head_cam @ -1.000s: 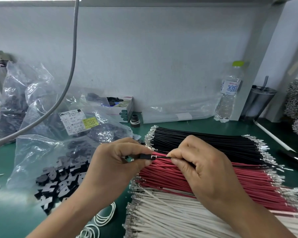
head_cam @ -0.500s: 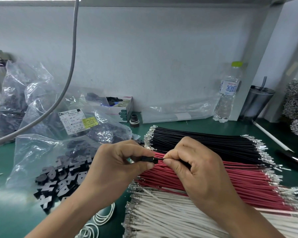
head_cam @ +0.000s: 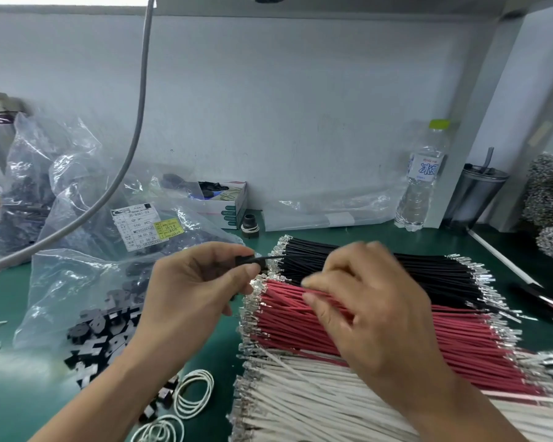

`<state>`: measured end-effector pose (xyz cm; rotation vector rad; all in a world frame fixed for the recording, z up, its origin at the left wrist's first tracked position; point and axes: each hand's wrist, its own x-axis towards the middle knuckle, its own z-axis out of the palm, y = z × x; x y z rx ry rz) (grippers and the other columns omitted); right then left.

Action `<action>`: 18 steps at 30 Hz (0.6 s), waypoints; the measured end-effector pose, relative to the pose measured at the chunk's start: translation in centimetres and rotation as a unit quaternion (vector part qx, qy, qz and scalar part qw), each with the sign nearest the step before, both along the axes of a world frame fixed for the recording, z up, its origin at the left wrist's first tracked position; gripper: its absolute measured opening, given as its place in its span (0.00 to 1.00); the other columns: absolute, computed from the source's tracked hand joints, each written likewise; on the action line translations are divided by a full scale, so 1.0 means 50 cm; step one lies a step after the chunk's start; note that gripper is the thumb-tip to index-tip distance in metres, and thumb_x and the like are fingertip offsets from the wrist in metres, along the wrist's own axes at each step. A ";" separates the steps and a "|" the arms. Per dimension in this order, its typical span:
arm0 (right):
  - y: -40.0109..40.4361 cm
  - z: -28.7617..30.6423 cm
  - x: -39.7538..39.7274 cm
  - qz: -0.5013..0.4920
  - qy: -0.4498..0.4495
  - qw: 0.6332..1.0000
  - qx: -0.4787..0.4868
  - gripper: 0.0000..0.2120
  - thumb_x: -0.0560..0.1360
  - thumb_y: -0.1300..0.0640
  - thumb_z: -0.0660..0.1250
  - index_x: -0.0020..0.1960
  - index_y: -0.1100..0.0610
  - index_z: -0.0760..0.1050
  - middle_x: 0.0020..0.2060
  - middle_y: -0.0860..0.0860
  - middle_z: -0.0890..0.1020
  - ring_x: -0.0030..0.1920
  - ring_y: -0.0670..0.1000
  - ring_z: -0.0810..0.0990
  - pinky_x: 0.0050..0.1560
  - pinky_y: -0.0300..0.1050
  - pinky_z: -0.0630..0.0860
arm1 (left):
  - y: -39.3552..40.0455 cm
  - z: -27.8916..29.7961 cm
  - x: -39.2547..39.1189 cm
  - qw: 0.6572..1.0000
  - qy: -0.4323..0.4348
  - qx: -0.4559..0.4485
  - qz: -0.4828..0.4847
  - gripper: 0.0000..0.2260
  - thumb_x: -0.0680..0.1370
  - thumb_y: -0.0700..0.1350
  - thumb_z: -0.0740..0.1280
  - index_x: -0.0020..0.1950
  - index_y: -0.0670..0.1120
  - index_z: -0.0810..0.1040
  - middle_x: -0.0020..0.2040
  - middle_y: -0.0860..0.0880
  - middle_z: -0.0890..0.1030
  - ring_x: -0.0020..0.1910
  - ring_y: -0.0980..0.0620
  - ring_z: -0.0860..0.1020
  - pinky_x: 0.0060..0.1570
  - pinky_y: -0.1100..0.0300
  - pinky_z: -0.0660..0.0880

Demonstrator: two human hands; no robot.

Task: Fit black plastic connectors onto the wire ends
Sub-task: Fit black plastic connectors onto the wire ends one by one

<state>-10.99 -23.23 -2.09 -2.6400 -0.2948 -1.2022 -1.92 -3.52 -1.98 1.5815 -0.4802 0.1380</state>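
The person's left hand (head_cam: pixel 192 291) pinches a small black connector (head_cam: pixel 248 260) between thumb and forefinger, held up just left of the wire stacks. A black wire (head_cam: pixel 273 258) runs out of the connector's right end toward the black bundle. The grip here is plainly pressed together on the connector.

The right hand (head_cam: pixel 367 311) hangs over the red wires (head_cam: pixel 460 339), its image smeared by motion. Its fingers are loosely curled and point left; whether the fingertips touch or pinch a red wire, I cannot tell through the blur.

On the green tabletop (head_cam: pixel 10 406) three stacks of wires lie side by side, their metal terminals bristling at both ends: black wires (head_cam: pixel 428 269) farthest back, the red in the middle, white wires (head_cam: pixel 300 406) nearest. To the left, a clear plastic bag (head_cam: pixel 61 298) spills loose black connectors (head_cam: pixel 99 333) onto the tabletop, and white rubber bands (head_cam: pixel 193 393) lie near them. A second labelled bag (head_cam: pixel 141 228) sits behind it.

Against the back wall stand a small open box (head_cam: pixel 227 205), a water bottle (head_cam: pixel 423 180) with a green cap, and a dark tumbler (head_cam: pixel 473 196) with a straw. A grey cable (head_cam: pixel 131 129) droops across the upper left.
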 end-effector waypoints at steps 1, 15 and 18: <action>0.005 -0.004 -0.001 0.004 0.046 0.999 -0.013 0.04 0.75 0.50 0.74 0.48 0.49 0.84 0.42 0.42 0.76 0.44 0.47 0.73 0.40 0.43 0.73 | 0.001 0.001 0.001 1.000 0.014 -0.013 0.002 0.06 0.70 0.40 0.78 0.45 0.50 0.88 0.36 0.45 0.87 0.31 0.52 0.83 0.25 0.63 0.77; -0.014 -0.001 0.002 0.047 0.167 0.972 0.159 0.11 0.78 0.59 0.69 0.55 0.45 0.82 0.44 0.36 0.79 0.52 0.40 0.78 0.51 0.31 0.71 | 0.003 0.000 0.008 0.989 0.110 -0.095 -0.037 0.13 0.66 0.44 0.78 0.50 0.47 0.88 0.42 0.40 0.86 0.35 0.47 0.84 0.28 0.60 0.79; -0.020 0.005 -0.003 0.068 0.147 0.970 0.181 0.13 0.79 0.62 0.67 0.57 0.47 0.84 0.46 0.39 0.79 0.51 0.43 0.79 0.50 0.29 0.71 | 0.004 0.004 0.007 0.980 0.144 -0.118 -0.070 0.17 0.63 0.47 0.79 0.50 0.44 0.88 0.44 0.38 0.86 0.36 0.47 0.84 0.29 0.60 0.79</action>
